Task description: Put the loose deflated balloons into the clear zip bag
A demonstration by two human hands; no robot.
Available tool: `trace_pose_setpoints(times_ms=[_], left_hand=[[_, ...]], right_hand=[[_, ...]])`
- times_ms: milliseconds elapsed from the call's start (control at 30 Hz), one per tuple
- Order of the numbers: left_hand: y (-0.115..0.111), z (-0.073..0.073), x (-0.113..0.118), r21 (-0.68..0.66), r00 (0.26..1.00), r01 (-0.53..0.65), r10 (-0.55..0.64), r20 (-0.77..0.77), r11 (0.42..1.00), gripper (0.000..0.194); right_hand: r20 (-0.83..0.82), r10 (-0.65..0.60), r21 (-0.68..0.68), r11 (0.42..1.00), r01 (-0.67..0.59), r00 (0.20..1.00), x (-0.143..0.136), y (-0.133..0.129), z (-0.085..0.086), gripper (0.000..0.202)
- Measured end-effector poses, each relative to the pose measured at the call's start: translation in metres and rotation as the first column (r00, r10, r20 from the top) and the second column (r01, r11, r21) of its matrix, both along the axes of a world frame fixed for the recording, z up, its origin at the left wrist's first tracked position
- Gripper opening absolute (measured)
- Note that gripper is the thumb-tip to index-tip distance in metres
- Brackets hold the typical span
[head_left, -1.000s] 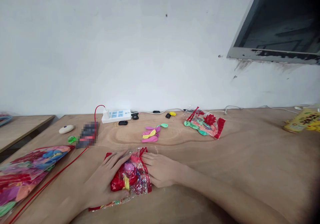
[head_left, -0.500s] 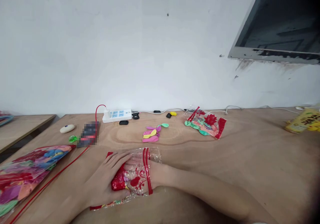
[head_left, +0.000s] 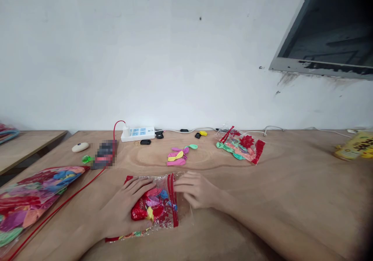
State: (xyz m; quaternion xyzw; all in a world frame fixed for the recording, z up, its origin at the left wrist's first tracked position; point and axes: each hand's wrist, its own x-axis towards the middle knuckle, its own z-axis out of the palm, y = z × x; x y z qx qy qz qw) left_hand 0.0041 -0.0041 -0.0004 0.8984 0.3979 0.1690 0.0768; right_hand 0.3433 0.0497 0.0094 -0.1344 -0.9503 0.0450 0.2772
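Observation:
A clear plastic bag with red print (head_left: 160,210) lies on the wooden table, with balloons of several colours inside. My left hand (head_left: 125,206) rests spread on the bag's left part, pressing it down. At the bag's right edge, by its red-striped opening, is my right hand (head_left: 196,189), fingers bent and partly apart; no object shows in it. Beyond the bag, a small pile of pink, yellow and green balloons (head_left: 177,157) lies loose.
Another balloon bag (head_left: 240,146) lies at the back right, and a large one (head_left: 37,199) at the left. A red cable (head_left: 62,210) runs to a white power strip (head_left: 138,134). A yellow packet (head_left: 355,146) sits at the far right.
My right hand has come out of the bag's opening and moved back to its right edge. The balloons inside are now more visible. My left hand has stayed on the bag.

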Motion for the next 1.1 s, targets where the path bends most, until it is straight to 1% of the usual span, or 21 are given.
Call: trace_pose_setpoints(times_ms=[100,167,233,333,400,500,600,700,833,933,1033,1100], left_hand=[[0.001,0.001,0.0,-0.019,1.0,-0.007,0.006,-0.015,1.0,0.092],[0.001,0.001,-0.001,-0.037,1.0,-0.011,0.01,-0.025,0.999,0.092],[0.0,0.0,-0.001,-0.045,0.999,-0.013,0.011,-0.03,0.999,0.092],[-0.001,0.0,-0.001,-0.041,1.0,-0.011,0.01,-0.024,0.999,0.091],[0.0,0.0,-0.001,-0.039,1.0,-0.008,0.007,-0.022,0.999,0.09],[0.0,0.001,0.0,-0.041,1.0,-0.003,0.002,-0.027,0.999,0.09],[0.001,0.002,0.0,-0.037,1.0,0.0,-0.001,-0.024,0.999,0.092],[0.001,0.002,0.0,-0.04,1.0,-0.003,0.002,-0.026,0.999,0.091],[0.0,0.002,-0.001,-0.037,1.0,0.004,-0.005,-0.016,0.999,0.09],[0.0,0.002,0.0,-0.028,1.0,0.015,-0.015,-0.004,1.0,0.091],[-0.001,0.002,0.0,-0.014,1.0,0.024,-0.024,0.009,1.0,0.092],[-0.001,0.002,0.0,-0.01,1.0,0.022,-0.022,0.014,1.0,0.092]], right_hand=[[-0.11,-0.17,-0.03,0.985,0.168,0.979,0.016,0.025,-0.002,0.044],[-0.109,-0.288,-0.069,0.957,0.282,0.951,0.023,0.041,-0.005,0.045],[-0.062,-0.365,-0.099,0.928,0.358,0.929,0.027,0.055,-0.008,0.045],[0.023,-0.399,-0.128,0.908,0.398,0.917,0.029,0.067,-0.014,0.04],[0.052,-0.401,-0.131,0.905,0.404,0.915,0.029,0.072,-0.017,0.042],[0.04,-0.419,-0.12,0.899,0.421,0.907,0.027,0.078,-0.02,0.048],[0.012,-0.443,-0.126,0.889,0.44,0.897,0.024,0.088,-0.02,0.054],[0.025,-0.431,-0.136,0.893,0.43,0.902,0.02,0.098,-0.016,0.058],[0.068,-0.358,-0.141,0.921,0.364,0.931,0.005,0.1,-0.013,0.059],[0.077,-0.297,-0.134,0.943,0.305,0.952,-0.013,0.091,-0.014,0.055],[0.072,-0.194,-0.131,0.971,0.202,0.978,-0.029,0.075,-0.014,0.051],[0.075,-0.126,-0.134,0.982,0.135,0.989,-0.035,0.066,-0.013,0.052]])
